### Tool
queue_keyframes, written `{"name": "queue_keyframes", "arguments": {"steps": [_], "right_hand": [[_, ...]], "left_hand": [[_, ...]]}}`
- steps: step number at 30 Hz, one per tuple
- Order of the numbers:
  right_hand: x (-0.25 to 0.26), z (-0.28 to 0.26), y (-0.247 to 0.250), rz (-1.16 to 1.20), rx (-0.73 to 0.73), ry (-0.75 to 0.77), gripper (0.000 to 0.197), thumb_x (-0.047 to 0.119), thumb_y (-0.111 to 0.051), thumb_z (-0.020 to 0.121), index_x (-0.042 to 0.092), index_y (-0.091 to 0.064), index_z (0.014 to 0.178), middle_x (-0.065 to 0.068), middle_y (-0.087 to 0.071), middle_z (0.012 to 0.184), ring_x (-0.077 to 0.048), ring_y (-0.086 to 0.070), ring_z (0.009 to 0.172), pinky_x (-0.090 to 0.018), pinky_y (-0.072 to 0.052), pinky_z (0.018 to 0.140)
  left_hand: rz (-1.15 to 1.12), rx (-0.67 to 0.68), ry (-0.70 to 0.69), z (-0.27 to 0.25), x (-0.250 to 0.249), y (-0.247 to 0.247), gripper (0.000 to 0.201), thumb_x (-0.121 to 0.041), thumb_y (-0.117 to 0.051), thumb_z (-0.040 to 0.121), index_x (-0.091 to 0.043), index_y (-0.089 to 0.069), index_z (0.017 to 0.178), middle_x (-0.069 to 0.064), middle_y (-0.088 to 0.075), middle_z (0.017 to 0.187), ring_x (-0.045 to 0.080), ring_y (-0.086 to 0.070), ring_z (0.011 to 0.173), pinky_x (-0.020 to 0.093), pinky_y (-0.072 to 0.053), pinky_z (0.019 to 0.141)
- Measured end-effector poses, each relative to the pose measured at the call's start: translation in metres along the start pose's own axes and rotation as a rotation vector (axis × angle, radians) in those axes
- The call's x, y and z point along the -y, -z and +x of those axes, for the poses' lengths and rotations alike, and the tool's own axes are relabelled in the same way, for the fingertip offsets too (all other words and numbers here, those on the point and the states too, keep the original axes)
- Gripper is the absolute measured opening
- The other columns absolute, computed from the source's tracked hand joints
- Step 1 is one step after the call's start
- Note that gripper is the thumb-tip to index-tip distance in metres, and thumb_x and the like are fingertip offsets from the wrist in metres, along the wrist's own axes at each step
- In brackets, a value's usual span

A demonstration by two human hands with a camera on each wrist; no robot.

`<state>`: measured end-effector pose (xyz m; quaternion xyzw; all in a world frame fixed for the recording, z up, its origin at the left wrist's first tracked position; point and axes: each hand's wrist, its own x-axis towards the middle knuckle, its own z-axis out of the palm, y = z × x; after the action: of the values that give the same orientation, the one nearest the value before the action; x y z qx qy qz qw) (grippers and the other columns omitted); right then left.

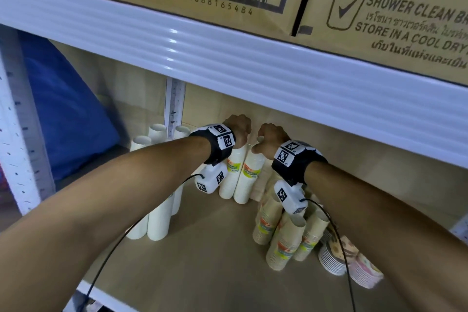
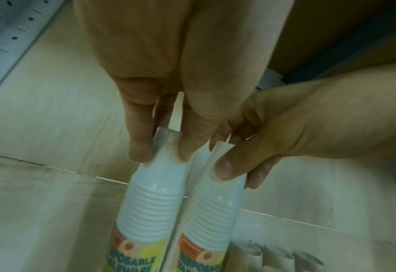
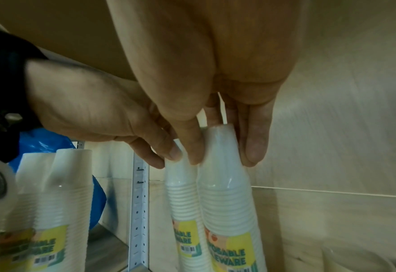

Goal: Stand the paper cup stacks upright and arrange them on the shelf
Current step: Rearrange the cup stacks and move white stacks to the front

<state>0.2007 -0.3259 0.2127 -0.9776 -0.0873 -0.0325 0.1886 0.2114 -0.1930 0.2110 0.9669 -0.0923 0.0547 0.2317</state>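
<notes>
Two plastic-wrapped stacks of white paper cups with yellow-green labels stand side by side, touching, near the back wall of the shelf. My left hand pinches the narrow top of the left stack from above; the pinch on the left stack by the left hand shows close up in the left wrist view. My right hand grips the top of the right stack in the same way. In the right wrist view the right hand has thumb and fingers round the right stack.
More white cup stacks stand upright at the left by a white shelf post. Brown cup stacks lean together at the right, with patterned paper bowls beside them. A blue bag fills the left bay. The upper shelf edge hangs low overhead.
</notes>
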Motion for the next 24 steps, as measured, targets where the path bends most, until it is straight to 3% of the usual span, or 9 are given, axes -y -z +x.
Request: {"name": "queue_keyframes", "arguments": {"steps": [2, 4, 8, 10, 12, 15, 18, 21, 24], "right_hand": [[-0.002, 0.003, -0.001, 0.033, 0.016, -0.001, 0.036, 0.015, -0.071, 0.085, 0.017, -0.056, 0.118, 0.002, -0.061, 0.110, -0.024, -0.056, 0.113, -0.020, -0.039, 0.071], [0.000, 0.002, -0.001, 0.037, 0.008, 0.003, 0.039, 0.012, -0.066, 0.089, 0.011, -0.055, 0.126, -0.006, -0.057, 0.130, -0.025, -0.053, 0.120, -0.023, -0.037, 0.080], [0.001, 0.005, 0.002, 0.045, -0.005, 0.019, 0.036, 0.006, -0.057, 0.095, 0.010, -0.052, 0.130, -0.010, -0.054, 0.135, -0.026, -0.051, 0.122, -0.022, -0.036, 0.078], [0.000, 0.008, 0.002, 0.020, 0.008, 0.001, 0.039, 0.009, -0.052, 0.098, 0.008, -0.046, 0.137, -0.012, -0.050, 0.140, -0.027, -0.048, 0.127, -0.025, -0.039, 0.089], [-0.002, 0.011, 0.000, 0.005, 0.021, -0.044, 0.040, 0.012, -0.048, 0.100, 0.005, -0.044, 0.139, -0.016, -0.047, 0.142, -0.028, -0.046, 0.129, -0.029, -0.039, 0.098], [-0.005, 0.014, -0.004, -0.014, 0.008, -0.056, 0.035, 0.013, -0.047, 0.100, 0.000, -0.048, 0.133, -0.022, -0.049, 0.139, -0.031, -0.048, 0.126, -0.033, -0.042, 0.099], [-0.005, 0.014, -0.003, 0.010, -0.029, -0.078, 0.037, 0.014, -0.049, 0.099, 0.003, -0.047, 0.134, -0.016, -0.048, 0.140, -0.027, -0.048, 0.126, -0.031, -0.043, 0.100], [-0.004, 0.008, 0.000, 0.009, -0.032, -0.054, 0.045, 0.016, -0.052, 0.098, 0.009, -0.043, 0.141, -0.011, -0.045, 0.144, -0.026, -0.046, 0.129, -0.028, -0.041, 0.098], [-0.006, 0.003, 0.003, -0.023, -0.044, -0.040, 0.054, 0.027, -0.053, 0.096, 0.017, -0.037, 0.147, -0.007, -0.040, 0.149, -0.026, -0.046, 0.130, -0.026, -0.039, 0.092]], "left_hand": [[-0.001, -0.011, 0.017, 0.004, 0.001, -0.003, 0.033, -0.002, -0.055, 0.091, -0.011, -0.057, 0.122, 0.007, -0.051, 0.134, 0.027, -0.054, 0.118, 0.024, -0.040, 0.079], [0.005, -0.007, 0.035, 0.006, 0.000, -0.003, 0.030, -0.004, -0.053, 0.093, -0.010, -0.056, 0.122, 0.008, -0.053, 0.131, 0.028, -0.055, 0.115, 0.026, -0.041, 0.076], [0.019, 0.018, 0.073, 0.007, -0.003, -0.004, 0.031, -0.004, -0.049, 0.095, -0.004, -0.054, 0.126, 0.013, -0.054, 0.131, 0.031, -0.056, 0.116, 0.032, -0.047, 0.082], [-0.004, 0.003, 0.086, 0.008, -0.003, -0.005, 0.034, -0.004, -0.048, 0.096, -0.007, -0.053, 0.129, 0.011, -0.052, 0.135, 0.030, -0.055, 0.117, 0.029, -0.045, 0.079], [-0.026, -0.012, 0.096, 0.008, -0.004, -0.005, 0.036, -0.003, -0.047, 0.097, -0.008, -0.051, 0.132, 0.011, -0.052, 0.135, 0.029, -0.055, 0.118, 0.031, -0.048, 0.085], [-0.039, -0.018, 0.100, 0.007, -0.003, -0.007, 0.035, -0.006, -0.046, 0.098, -0.006, -0.051, 0.133, 0.013, -0.053, 0.134, 0.031, -0.055, 0.119, 0.036, -0.048, 0.095], [-0.049, -0.041, 0.086, 0.006, -0.002, -0.005, 0.031, -0.009, -0.048, 0.097, -0.002, -0.053, 0.127, 0.018, -0.054, 0.130, 0.034, -0.055, 0.117, 0.037, -0.049, 0.091], [-0.057, -0.078, 0.043, 0.002, -0.004, 0.000, 0.027, -0.007, -0.048, 0.097, -0.003, -0.056, 0.122, 0.016, -0.056, 0.128, 0.033, -0.056, 0.115, 0.033, -0.048, 0.082], [-0.052, -0.095, 0.030, -0.003, -0.006, 0.008, 0.033, -0.010, -0.049, 0.098, -0.002, -0.053, 0.130, 0.018, -0.054, 0.132, 0.033, -0.054, 0.119, 0.033, -0.047, 0.088]]}}
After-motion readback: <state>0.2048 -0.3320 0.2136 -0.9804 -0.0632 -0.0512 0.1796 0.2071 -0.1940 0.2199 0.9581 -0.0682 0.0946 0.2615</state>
